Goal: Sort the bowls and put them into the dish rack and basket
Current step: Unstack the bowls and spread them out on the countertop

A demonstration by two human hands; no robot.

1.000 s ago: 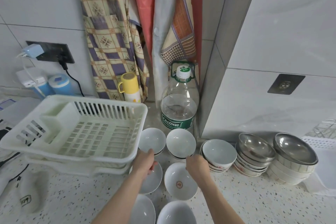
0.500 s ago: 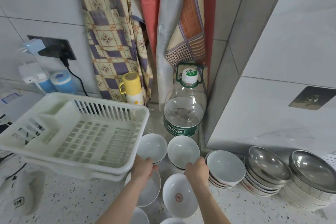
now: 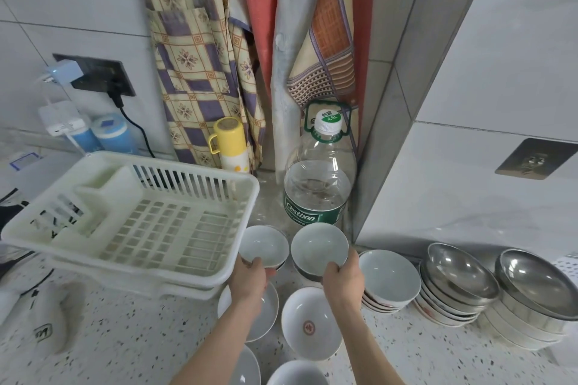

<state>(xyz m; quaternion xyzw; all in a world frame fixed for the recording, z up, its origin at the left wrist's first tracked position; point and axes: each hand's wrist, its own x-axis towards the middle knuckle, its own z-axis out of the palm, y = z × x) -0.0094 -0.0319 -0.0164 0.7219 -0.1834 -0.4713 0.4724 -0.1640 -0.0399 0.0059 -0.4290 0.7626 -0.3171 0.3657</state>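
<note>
On the left of the speckled worktop [image 3: 109, 331] stood the white dish rack [image 3: 131, 222], holding no bowls. Just right of it, the left hand [image 3: 251, 273] gripped the near rim of a small white bowl [image 3: 265, 245], while the right hand [image 3: 342, 275] gripped its neighbour bowl [image 3: 319, 248]. Stacked steel bowls [image 3: 459, 275] waited far right. The pick-up looked under way; next, each bowl would need lifting clear and carrying leftward into the rack.
</note>
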